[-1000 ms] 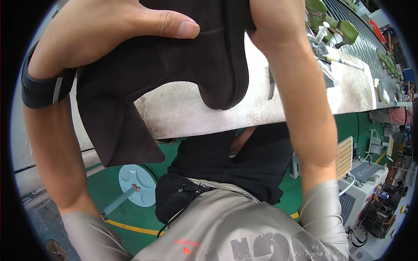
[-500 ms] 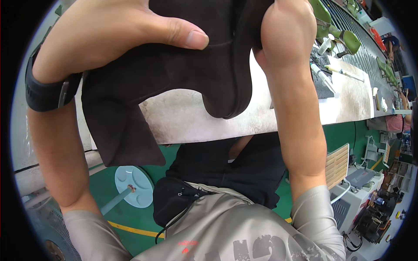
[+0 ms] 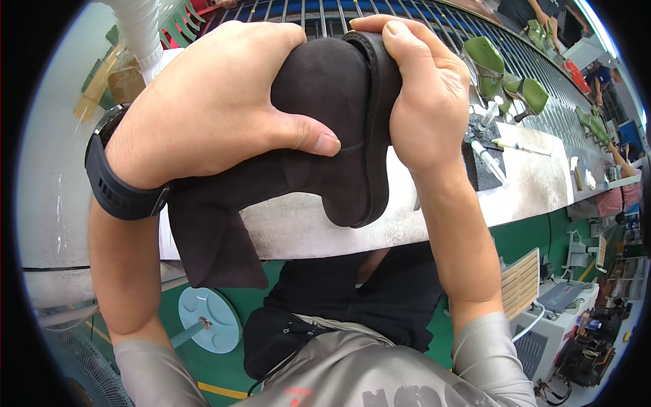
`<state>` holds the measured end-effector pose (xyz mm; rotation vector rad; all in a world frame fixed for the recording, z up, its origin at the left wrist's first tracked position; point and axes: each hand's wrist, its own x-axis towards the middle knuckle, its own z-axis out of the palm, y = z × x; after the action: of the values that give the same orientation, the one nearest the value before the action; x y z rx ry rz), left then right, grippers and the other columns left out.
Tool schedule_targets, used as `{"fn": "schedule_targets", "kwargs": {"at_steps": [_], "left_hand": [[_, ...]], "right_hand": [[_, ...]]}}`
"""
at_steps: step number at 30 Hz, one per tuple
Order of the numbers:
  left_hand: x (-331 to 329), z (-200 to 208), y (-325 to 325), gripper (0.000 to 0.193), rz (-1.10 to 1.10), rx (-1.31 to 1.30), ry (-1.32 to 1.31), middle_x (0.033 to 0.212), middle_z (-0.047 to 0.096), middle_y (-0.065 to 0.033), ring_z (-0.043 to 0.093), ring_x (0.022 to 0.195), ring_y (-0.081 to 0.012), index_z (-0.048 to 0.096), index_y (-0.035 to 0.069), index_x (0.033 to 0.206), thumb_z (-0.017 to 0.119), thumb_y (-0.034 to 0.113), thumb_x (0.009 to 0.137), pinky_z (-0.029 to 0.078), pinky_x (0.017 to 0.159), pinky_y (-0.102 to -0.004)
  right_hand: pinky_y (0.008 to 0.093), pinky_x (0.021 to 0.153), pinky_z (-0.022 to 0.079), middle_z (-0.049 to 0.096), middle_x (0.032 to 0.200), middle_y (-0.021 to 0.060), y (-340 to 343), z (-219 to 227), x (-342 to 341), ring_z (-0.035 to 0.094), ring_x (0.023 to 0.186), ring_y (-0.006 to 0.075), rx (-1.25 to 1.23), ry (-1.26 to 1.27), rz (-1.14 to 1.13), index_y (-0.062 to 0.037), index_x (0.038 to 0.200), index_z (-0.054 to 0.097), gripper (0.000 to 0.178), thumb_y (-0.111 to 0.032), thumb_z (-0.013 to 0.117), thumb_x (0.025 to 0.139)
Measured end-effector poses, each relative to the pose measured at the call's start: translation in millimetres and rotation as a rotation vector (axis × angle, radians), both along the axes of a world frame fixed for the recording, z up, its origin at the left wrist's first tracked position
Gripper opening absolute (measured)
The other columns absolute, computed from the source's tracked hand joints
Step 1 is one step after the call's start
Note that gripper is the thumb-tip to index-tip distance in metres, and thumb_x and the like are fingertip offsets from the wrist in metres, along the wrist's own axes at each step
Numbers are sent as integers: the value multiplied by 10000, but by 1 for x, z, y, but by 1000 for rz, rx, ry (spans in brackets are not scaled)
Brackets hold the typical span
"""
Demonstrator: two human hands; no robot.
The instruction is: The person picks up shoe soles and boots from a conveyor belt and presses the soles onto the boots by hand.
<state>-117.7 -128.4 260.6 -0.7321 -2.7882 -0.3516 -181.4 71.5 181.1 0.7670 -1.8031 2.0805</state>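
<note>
A dark brown, suede-like boot (image 3: 305, 169) is held up over the white work surface, turned on its side with its rounded toe pointing away from me. Its thick black sole (image 3: 380, 136) faces right, and the soft shaft hangs down at the left. My left hand (image 3: 224, 108) is wrapped over the upper, thumb pressed on its near side; the other fingertips are hidden behind it. At the toe end, my right hand (image 3: 427, 102) grips the sole's edge with thumb and fingers.
White paper (image 3: 536, 183) covers the bench. Syringes (image 3: 489, 163) lie on a dark grey pad (image 3: 478, 173) at the right. Green heeled shoes (image 3: 485, 57) stand on a roller conveyor (image 3: 325, 20) beyond. Below are a light-blue round stool (image 3: 210, 319) and a fan (image 3: 88, 366). Other people work at far right.
The boot and both hands sit lower in the picture, so the toe and the right hand's fingers now show. The bench and conveyor have shifted in view too. Both hands still hold the boot.
</note>
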Motion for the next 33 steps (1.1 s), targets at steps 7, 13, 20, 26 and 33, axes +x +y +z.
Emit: {"fn": "schedule_targets", "kwargs": {"at_steps": [7,13,20,26,33], "left_hand": [[-1,0,3,756,14,-9,27,948,697,-278,696,939,-459,643,-91,1153,1007,367,675,549,824,-453],[8,3,9,714,16,-29,30,907,690,-274,680,913,-471,648,-67,1128,1002,351,669,538,799,-479],[39,6,26,755,71,-100,-4,851,677,-215,683,847,-444,640,-16,1138,980,462,663,521,740,-490],[70,9,40,858,79,-62,6,833,683,-154,708,773,-371,647,-14,1225,998,424,576,536,687,-447],[98,3,46,848,-2,-99,111,868,653,-111,672,708,-309,627,-60,1257,913,469,660,511,637,-427]], "right_hand": [[221,806,510,751,932,22,3,3,4,646,841,68,75,16,-46,23,1106,805,338,-187,540,1085],[231,560,349,574,695,-78,3,3,7,467,645,6,-48,68,-33,34,1030,778,253,-152,612,1067],[276,919,530,779,1103,120,23,3,34,689,999,135,67,124,-52,82,1162,752,333,-128,508,1076],[375,924,566,735,1133,223,38,-1,48,726,996,288,55,361,-74,63,1139,748,258,-63,587,982],[407,838,612,682,1192,322,49,-7,71,732,983,353,47,484,10,80,1177,750,317,-125,601,987]]}}
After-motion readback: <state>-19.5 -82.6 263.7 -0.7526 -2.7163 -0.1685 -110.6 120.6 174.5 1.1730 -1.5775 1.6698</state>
